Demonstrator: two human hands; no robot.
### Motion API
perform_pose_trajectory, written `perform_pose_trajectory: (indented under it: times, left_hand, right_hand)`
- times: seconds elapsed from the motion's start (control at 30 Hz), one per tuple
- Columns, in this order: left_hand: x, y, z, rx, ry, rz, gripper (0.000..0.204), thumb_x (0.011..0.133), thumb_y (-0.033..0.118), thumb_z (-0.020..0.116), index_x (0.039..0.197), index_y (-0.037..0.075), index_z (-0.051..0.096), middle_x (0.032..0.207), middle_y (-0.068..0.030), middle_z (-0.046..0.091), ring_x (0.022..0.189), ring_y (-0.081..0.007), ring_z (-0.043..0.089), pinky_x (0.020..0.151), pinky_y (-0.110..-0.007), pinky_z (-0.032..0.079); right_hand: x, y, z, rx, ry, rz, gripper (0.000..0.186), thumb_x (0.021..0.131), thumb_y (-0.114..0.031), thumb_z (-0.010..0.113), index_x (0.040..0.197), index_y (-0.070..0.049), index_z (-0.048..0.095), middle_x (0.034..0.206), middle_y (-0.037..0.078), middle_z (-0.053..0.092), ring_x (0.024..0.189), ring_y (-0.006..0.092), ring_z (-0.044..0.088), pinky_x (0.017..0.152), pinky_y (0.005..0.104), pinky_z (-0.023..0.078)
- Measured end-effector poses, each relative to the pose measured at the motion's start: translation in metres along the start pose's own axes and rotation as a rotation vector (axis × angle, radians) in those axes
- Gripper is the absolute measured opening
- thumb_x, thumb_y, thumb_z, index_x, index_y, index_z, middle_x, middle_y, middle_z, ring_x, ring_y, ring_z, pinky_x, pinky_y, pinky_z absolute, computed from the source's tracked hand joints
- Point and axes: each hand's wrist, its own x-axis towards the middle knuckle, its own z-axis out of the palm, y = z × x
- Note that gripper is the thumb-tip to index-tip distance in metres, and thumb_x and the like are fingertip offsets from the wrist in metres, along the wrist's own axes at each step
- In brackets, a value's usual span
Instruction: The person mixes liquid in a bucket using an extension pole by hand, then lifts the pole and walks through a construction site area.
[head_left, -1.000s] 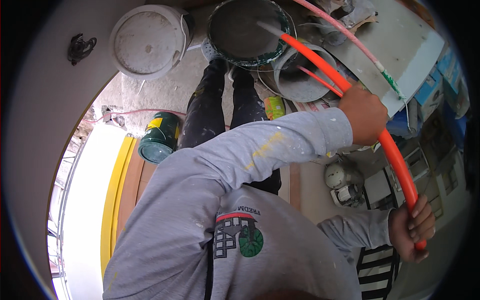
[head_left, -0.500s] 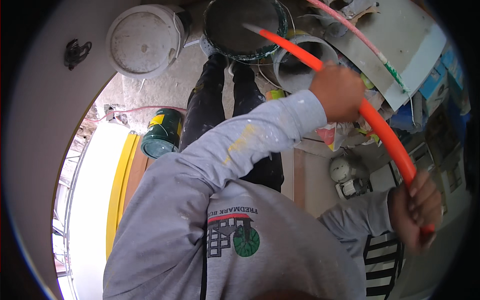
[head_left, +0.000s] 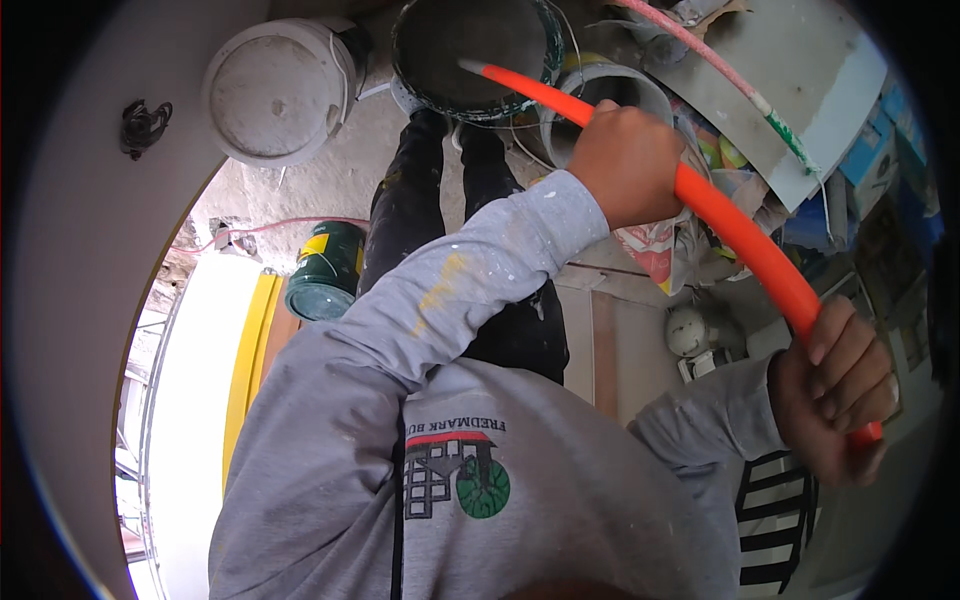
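Observation:
A long orange pole (head_left: 745, 228) slants from the lower right up to the top centre. My left hand (head_left: 630, 165) is closed round its middle, with that arm reaching across my body. Near the pole's close end, my right hand (head_left: 840, 385) wraps round it too. At the far end, the pole's narrow pale tip reaches over a dark green bucket (head_left: 553, 68) with a whitish-smeared rim. Grey matter fills the view inside that bucket; whether the tip is sunk in it is hard to tell.
A lidded white bucket (head_left: 272, 92) stands left of my legs, with a small green bucket (head_left: 327, 270) nearer. A pale open bucket (head_left: 640, 88) adjoins the green-rimmed one. At right are a pink-and-green pole (head_left: 740, 78), a large board (head_left: 835, 60) and a white helmet (head_left: 687, 331).
My left hand has moved left with the pole, and the tip has shifted left over the bucket. My right hand has risen slightly. The view has shifted a little.

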Motion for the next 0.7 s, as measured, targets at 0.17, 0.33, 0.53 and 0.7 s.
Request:
perform_pose_trajectory:
  times: [0.17, 0.33, 0.53, 0.7]
  left_hand:
    - [-0.001, -0.001, -0.001, -0.041, 0.027, 0.008, 0.017, 0.058, 0.02, 0.068, 0.061, 0.004, 0.062, 0.061, -0.0164, 0.06, 0.064, -0.0358, 0.062, 0.064, -0.044, 0.05]
    - [0.0, -0.005, -0.005, -0.051, -0.035, -0.019, 0.014, 0.058, 0.018, 0.068, 0.063, 0.005, 0.064, 0.063, -0.0162, 0.061, 0.065, -0.0351, 0.062, 0.064, -0.043, 0.05]
    - [0.03, -0.022, -0.011, 0.062, 0.056, 0.129, 0.018, 0.061, 0.023, 0.066, 0.064, 0.005, 0.064, 0.064, -0.0149, 0.061, 0.066, -0.0351, 0.061, 0.066, -0.043, 0.05]
    - [0.02, -0.091, -0.011, 0.154, -0.003, 0.121, 0.027, 0.063, 0.032, 0.07, 0.067, 0.005, 0.063, 0.072, -0.0155, 0.063, 0.074, -0.0357, 0.062, 0.07, -0.044, 0.049]
  right_hand:
    - [0.004, -0.004, 0.005, -0.05, -0.06, 0.031, 0.035, 0.078, -0.037, 0.057, 0.055, -0.017, 0.04, 0.053, -0.004, 0.042, 0.05, 0.0099, 0.04, 0.059, 0.029, 0.032]
    - [0.01, 0.0, 0.01, -0.02, -0.04, 0.071, 0.034, 0.078, -0.035, 0.057, 0.055, -0.018, 0.038, 0.054, -0.004, 0.041, 0.053, 0.0103, 0.039, 0.06, 0.0294, 0.031]
    - [-0.004, 0.009, 0.015, -0.201, -0.076, -0.139, 0.035, 0.081, -0.035, 0.051, 0.057, -0.012, 0.039, 0.057, -0.001, 0.04, 0.057, 0.0154, 0.041, 0.063, 0.0346, 0.033]
    - [-0.016, 0.074, 0.029, -0.112, -0.057, -0.018, 0.03, 0.075, -0.034, 0.051, 0.057, -0.011, 0.042, 0.057, 0.001, 0.039, 0.057, 0.0178, 0.038, 0.071, 0.0396, 0.033]
